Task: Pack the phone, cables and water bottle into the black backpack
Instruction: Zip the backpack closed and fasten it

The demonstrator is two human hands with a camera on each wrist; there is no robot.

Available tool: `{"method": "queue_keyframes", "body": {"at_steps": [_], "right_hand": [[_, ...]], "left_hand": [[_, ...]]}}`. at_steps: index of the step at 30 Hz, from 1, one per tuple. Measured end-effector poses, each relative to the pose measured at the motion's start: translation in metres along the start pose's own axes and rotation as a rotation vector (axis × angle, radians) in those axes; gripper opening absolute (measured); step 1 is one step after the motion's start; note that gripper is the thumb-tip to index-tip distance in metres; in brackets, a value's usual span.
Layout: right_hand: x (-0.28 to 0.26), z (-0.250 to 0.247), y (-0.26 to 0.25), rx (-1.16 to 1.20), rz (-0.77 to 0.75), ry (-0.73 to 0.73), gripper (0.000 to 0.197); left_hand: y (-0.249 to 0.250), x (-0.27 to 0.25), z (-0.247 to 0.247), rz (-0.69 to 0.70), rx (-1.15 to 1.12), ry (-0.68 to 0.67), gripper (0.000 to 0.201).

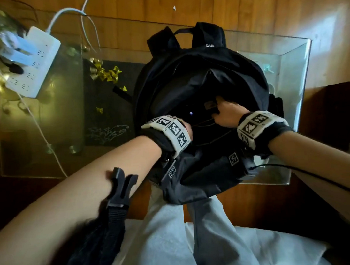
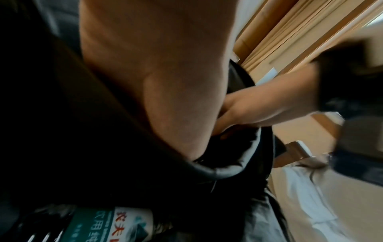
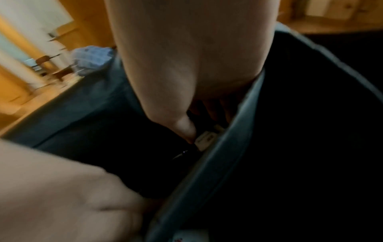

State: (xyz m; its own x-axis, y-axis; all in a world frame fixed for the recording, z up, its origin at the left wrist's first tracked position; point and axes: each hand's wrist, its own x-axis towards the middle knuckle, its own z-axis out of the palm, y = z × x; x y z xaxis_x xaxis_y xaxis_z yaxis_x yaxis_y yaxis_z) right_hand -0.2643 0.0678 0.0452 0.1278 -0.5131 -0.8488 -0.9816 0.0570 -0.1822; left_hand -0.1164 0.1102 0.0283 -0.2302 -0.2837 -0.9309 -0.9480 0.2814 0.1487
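Writing shows on the water bottle (image 2: 116,226) deep inside the black backpack (image 1: 197,74): red and white Chinese letters on a green and white label, cut off by the edge of the left wrist picture. Small white letters sit on one shoulder strap of the backpack, too tiny to read. Black and white square codes cover the bands on both wrists.

The backpack lies open on the glass desk (image 1: 295,51), its mouth wide and dark. Both hands reach into that mouth. The left hand (image 2: 145,81) goes down past the rim, and its fingers are hidden, so I cannot tell how they lie. The right hand (image 1: 228,113) is curled, and its thumb presses a small white thing (image 3: 205,138) with tiny print against the inner wall of the backpack. That thing is blurry. A thin black cable (image 1: 208,122) shows inside, near the right hand.

A white power strip (image 1: 34,62) lies on the desk, well apart from the backpack.
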Motion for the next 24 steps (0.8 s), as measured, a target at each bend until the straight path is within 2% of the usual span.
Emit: {"method": "queue_keyframes", "body": {"at_steps": [1,3,5,7,9,12,13,16,18,19,22,24], "right_hand": [[0.006,0.001,-0.003,0.032,0.008,-0.006,0.059],[0.013,0.005,-0.009,0.066,-0.015,0.003,0.053],[0.012,0.011,-0.013,0.027,-0.078,-0.012,0.045],[0.005,0.017,-0.015,-0.079,-0.142,-0.1,0.04],[-0.005,0.024,-0.013,-0.183,-0.159,-0.197,0.041],[-0.009,0.036,0.004,-0.405,-0.16,-0.261,0.081],[-0.006,0.04,0.008,-0.483,-0.159,-0.278,0.088],[0.003,0.047,0.013,-0.575,-0.148,-0.31,0.087],[0.009,0.049,0.013,-0.614,-0.155,-0.299,0.1],[0.008,0.047,0.013,-0.617,-0.146,-0.283,0.1],[-0.001,0.04,0.015,-0.63,-0.106,-0.215,0.071],[-0.003,0.039,0.019,-0.662,-0.074,-0.237,0.058]], "left_hand": [[0.0,-0.003,0.001,0.03,0.046,0.054,0.039],[0.001,-0.013,0.01,0.078,0.013,0.115,0.044],[-0.004,-0.03,0.013,0.157,-0.013,0.234,0.049],[-0.01,-0.033,0.021,0.231,0.007,0.347,0.052],[-0.016,-0.038,0.025,0.256,0.026,0.398,0.053],[-0.024,-0.044,0.026,0.286,0.069,0.472,0.041],[-0.026,-0.045,0.027,0.282,0.074,0.496,0.039],[-0.026,-0.046,0.032,0.236,0.061,0.564,0.04],[-0.025,-0.046,0.036,0.207,0.026,0.625,0.037],[-0.024,-0.046,0.038,0.192,0.007,0.651,0.035],[-0.023,-0.046,0.043,0.134,-0.039,0.683,0.036],[-0.02,-0.046,0.045,0.115,-0.054,0.687,0.035]]}}
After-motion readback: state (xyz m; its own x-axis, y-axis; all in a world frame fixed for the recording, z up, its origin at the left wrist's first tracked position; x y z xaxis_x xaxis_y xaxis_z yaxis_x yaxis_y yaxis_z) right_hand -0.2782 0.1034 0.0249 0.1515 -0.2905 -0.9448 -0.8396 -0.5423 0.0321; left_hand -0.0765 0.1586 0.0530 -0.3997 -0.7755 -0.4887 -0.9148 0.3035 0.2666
